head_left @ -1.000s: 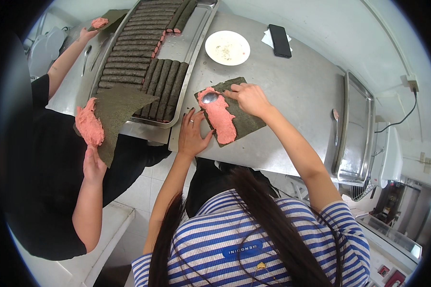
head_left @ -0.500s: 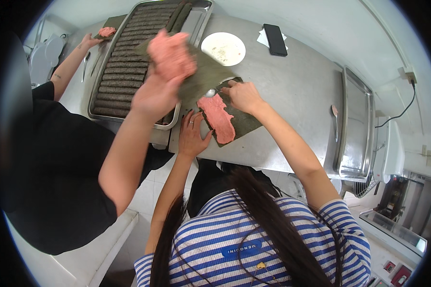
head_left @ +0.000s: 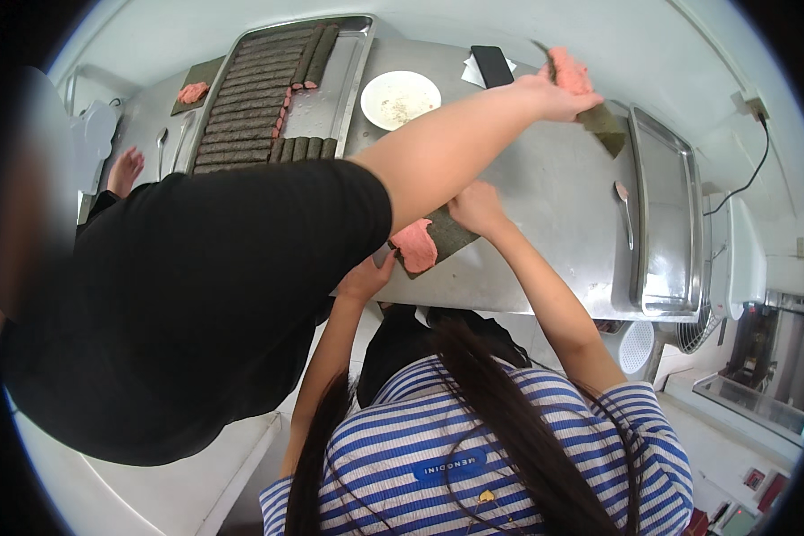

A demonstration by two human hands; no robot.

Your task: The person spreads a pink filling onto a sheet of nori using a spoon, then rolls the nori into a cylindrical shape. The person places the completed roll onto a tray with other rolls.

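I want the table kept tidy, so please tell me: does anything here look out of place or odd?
Two things. The phone lies on paper on the table, right of the dish: odd beside food work. A co-worker's arm crosses the person's workspace, hiding part of the paste on the sheet.

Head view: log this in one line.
left hand: at seaweed sheet, left edge; right hand: at sheet, partly hidden; pink paste: on sheet; co-worker's arm: across view

A co-worker's arm [head_left: 460, 147] has swung over the seaweed sheet [head_left: 452, 234], carrying a second sheet [head_left: 606, 132] rightward.
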